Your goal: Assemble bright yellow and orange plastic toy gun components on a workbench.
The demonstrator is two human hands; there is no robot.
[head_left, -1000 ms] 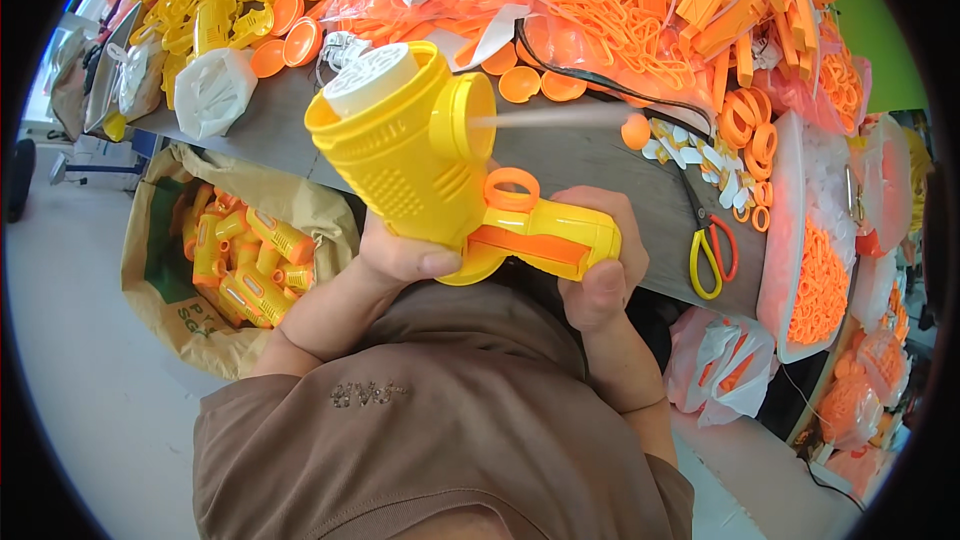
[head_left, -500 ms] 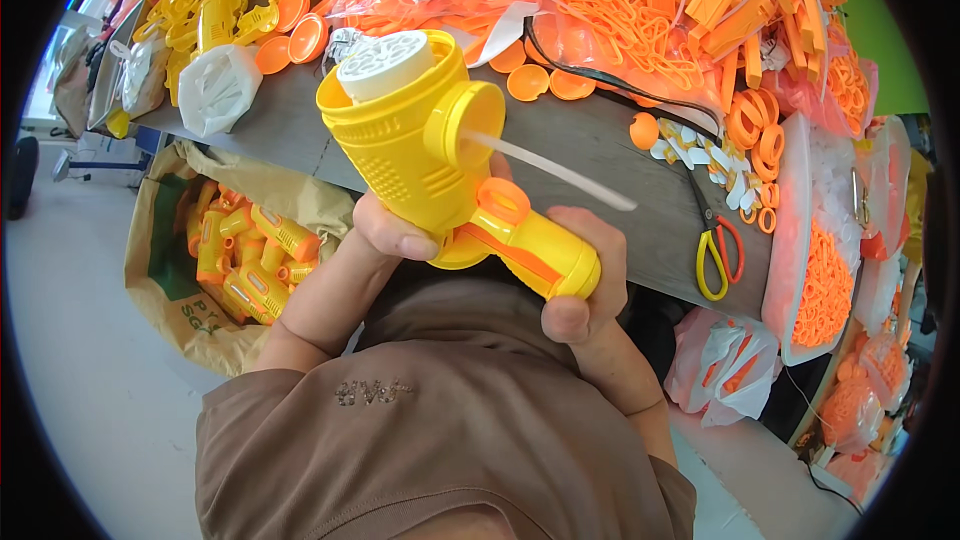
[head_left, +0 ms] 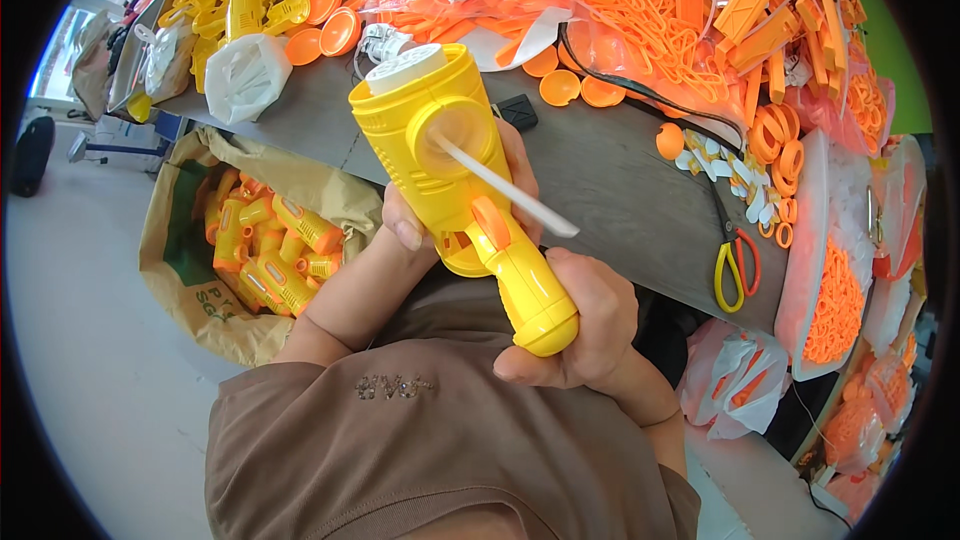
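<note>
Held up before my chest is a yellow plastic toy gun [head_left: 410, 155] with an orange trigger. A white perforated insert [head_left: 405, 70] sits in its wide open end, tilted up and away from me. From the round port on its side sticks out a thin translucent tube [head_left: 510, 192]. My left hand [head_left: 402, 218] wraps the body from behind, thumb on the near side and fingertips showing past the far side. Around the lower end of the handle, my right hand [head_left: 595, 315] is closed, thumb below it.
A paper sack [head_left: 180, 280] of yellow-orange toy bodies stands left. On the grey table [head_left: 590, 160] lie scissors [head_left: 735, 270], a small black block [head_left: 517, 112], orange caps [head_left: 340, 32] and a white bag [head_left: 248, 80]. Heaped orange and yellow parts line the back; a bin [head_left: 805, 240] of orange rings stands right.
The toy gun has turned so its handle points more downward and its side port faces me. My right hand has lowered with the handle. The small black block has come into sight.
</note>
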